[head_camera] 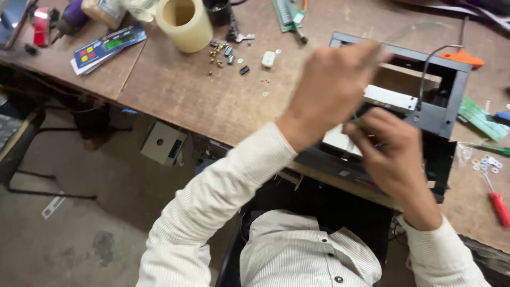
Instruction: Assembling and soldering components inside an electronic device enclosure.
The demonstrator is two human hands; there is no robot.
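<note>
A dark grey open metal frame (pixel 446 114) of a device lies on the wooden workbench (pixel 180 93), with a white panel (pixel 390 97) inside it. My left hand (pixel 332 87) is raised over the frame's left side, fingers closed and blurred. My right hand (pixel 390 151) hovers over the frame's near edge, its fingertips pinching a thin green wire (pixel 355 118). A black cable (pixel 427 66) loops up from the frame's right part.
A cream tape roll (pixel 186 24), small screws and parts (pixel 223 53), a white clip (pixel 268 58) and a keypad sheet (pixel 109 47) lie at the back left. Washers (pixel 486 163), a red-handled screwdriver (pixel 498 206) and a green circuit board (pixel 481 118) sit at right. Floor lies to the left.
</note>
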